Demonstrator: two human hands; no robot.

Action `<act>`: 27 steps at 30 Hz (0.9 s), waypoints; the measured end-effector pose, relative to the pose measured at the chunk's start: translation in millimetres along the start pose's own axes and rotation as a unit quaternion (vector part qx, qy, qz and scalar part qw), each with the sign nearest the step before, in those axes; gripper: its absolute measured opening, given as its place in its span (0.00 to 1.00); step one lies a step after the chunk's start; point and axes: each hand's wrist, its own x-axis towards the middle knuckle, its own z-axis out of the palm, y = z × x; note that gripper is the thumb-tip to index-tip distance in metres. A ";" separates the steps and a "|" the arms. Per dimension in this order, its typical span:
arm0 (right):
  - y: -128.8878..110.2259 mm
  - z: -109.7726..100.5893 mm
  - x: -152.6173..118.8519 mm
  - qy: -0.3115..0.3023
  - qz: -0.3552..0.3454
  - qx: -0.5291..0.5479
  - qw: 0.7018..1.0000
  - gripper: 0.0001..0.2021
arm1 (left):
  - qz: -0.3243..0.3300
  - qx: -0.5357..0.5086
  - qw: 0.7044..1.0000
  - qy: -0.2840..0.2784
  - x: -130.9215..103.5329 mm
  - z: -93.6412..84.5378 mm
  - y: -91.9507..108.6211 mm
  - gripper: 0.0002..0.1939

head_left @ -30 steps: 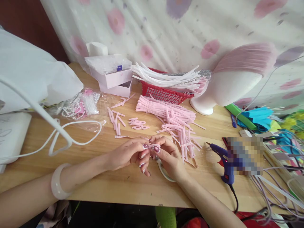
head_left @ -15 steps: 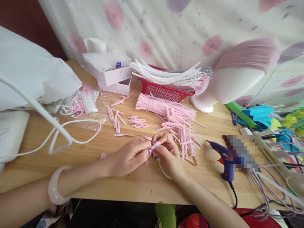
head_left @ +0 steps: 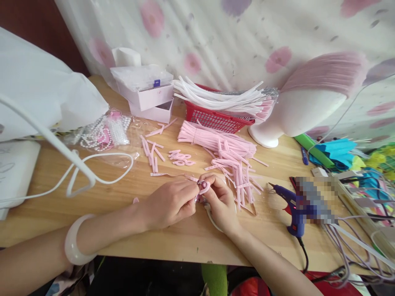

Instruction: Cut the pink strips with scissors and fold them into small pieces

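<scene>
Over the front middle of the table, my left hand (head_left: 174,202) and my right hand (head_left: 220,201) meet, their fingers closed on a short pink pipe cleaner (head_left: 203,189) that is curved into a loop. Fingers hide part of it. Just beyond my hands lie several small pink pipe cleaner loops (head_left: 182,158), and left of those some short cut pink pieces (head_left: 151,154). A heap of bent pink pipe cleaners (head_left: 236,168) is right behind my right hand. Beneath my hands runs a pink tape measure (head_left: 160,174).
A tied pink pipe cleaner bundle (head_left: 212,139) lies before a red basket (head_left: 216,119) of white stems. On the right are a blue glue gun (head_left: 286,201) and a white foam head (head_left: 305,111). A white cable (head_left: 83,168) loops at left, near bagged beads (head_left: 105,131).
The pink pipe cleaner went from nearly straight to curved between my fingers. My left hand has rolled over, its fingers now more tucked in. The view shifted slightly.
</scene>
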 end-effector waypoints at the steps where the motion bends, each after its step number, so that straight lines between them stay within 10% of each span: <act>1: -0.2 -0.3 0.5 -0.006 0.000 0.000 1.000 0.10 | 0.007 0.009 1.000 0.000 -0.4 0.6 -1.4 0.11; 15: 10.2 -2.1 -4.0 0.026 -0.077 -0.100 0.992 0.09 | -0.025 -0.001 1.000 -0.014 -0.8 1.4 -4.7 0.12; 27: -5.8 -24.0 8.2 0.024 -0.188 -0.234 0.954 0.02 | 0.090 0.252 0.962 0.053 -6.4 -10.2 -18.8 0.14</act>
